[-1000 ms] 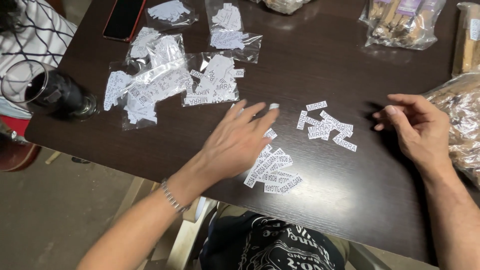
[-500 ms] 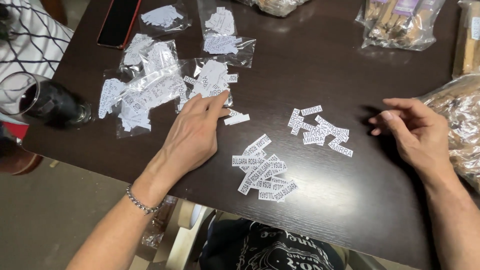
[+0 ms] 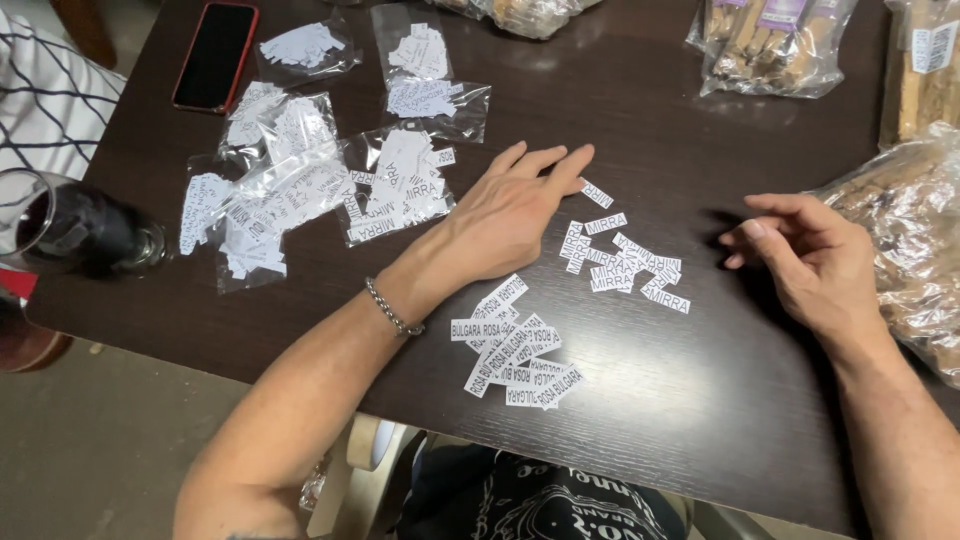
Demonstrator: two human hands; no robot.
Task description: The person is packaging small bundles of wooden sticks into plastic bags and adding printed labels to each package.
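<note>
The left hand [image 3: 510, 215] lies flat and spread on the dark desk [image 3: 700, 400], fingers stretched out, its grip wide and holding nothing; its fingertips touch a single white paper slip [image 3: 597, 193] at the upper edge of a loose scatter of printed slips [image 3: 625, 262] just beside the hand. A chain bracelet [image 3: 392, 309] sits on that wrist. The right hand [image 3: 815, 260] hovers near the other side of the same scatter, fingers loosely curled, grip half open and empty. Nearer the body, a second heap of printed slips [image 3: 515, 345] lies under the left forearm, apart from the first. As far as sorting goes, a good share looks done: several clear plastic bags [image 3: 395, 190] already filled with slips lie farther out to the left, while the two loose heaps remain unbagged. Beyond these, a dark phone in a red case [image 3: 215, 55] rests near the far corner, a glass of dark drink [image 3: 75, 225] stands at the left edge, and bundles of wrapped sticks [image 3: 775, 45] lie along the far and right sides.
</note>
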